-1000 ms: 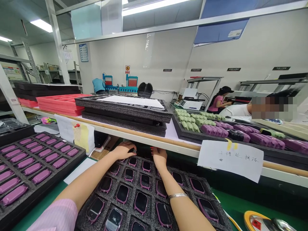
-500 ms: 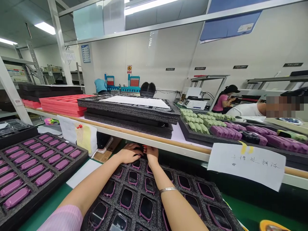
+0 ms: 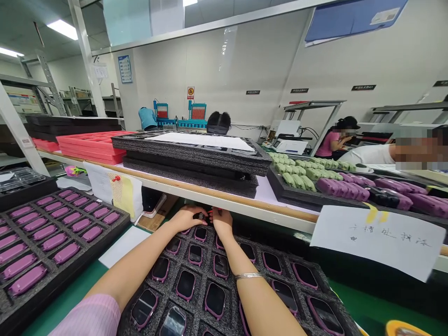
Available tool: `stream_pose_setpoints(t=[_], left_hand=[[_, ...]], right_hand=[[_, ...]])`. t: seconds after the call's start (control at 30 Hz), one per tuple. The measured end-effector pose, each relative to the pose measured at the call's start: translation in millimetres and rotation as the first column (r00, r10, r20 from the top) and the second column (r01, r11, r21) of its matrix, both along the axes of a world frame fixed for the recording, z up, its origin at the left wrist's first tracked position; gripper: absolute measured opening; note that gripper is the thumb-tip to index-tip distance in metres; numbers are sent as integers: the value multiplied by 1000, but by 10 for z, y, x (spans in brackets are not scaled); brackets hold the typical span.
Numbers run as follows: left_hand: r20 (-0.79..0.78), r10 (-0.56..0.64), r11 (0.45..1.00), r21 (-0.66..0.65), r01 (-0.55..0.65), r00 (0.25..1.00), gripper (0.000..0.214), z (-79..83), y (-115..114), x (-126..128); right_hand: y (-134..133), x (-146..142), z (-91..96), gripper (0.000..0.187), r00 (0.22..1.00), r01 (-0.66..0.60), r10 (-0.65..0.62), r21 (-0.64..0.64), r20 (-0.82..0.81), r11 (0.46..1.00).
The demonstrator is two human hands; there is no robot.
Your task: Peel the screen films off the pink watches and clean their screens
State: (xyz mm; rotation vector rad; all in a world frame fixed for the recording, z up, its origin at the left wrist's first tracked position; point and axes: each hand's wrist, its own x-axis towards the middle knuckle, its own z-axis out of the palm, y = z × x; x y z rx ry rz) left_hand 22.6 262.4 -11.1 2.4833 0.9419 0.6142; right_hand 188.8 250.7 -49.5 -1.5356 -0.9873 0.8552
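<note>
Both my hands reach to the far edge of a black foam tray (image 3: 245, 275) that holds several purple-cased watch bodies (image 3: 195, 254) face up. My left hand (image 3: 186, 218) and my right hand (image 3: 221, 221) meet under the shelf edge, fingers curled together on a small dark part (image 3: 200, 216) between them. What that part is I cannot make out. A silver bangle (image 3: 249, 276) is on my right wrist.
A second foam tray (image 3: 59, 228) of purple cases lies at left. The shelf (image 3: 224, 199) above carries stacked black foam trays (image 3: 196, 158), red trays (image 3: 91, 144), green and purple cases (image 3: 332, 184). A handwritten paper label (image 3: 380, 240) hangs from it. Other workers sit at right.
My hands have come together at the tray's far edge; a second ago they were apart. The camera has shifted slightly, so the scene has slid to the right.
</note>
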Motion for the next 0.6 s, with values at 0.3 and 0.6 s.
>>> stream_pose_setpoints(t=[0.3, 0.6], left_hand=[[64, 153, 987, -60, -149, 986, 39, -119, 58, 0], [39, 139, 990, -14, -139, 990, 39, -111, 27, 14]], right_hand=[[-47, 20, 33, 28, 994, -51, 52, -15, 98, 999], [-18, 38, -20, 29, 986, -77, 73, 21, 147, 997]])
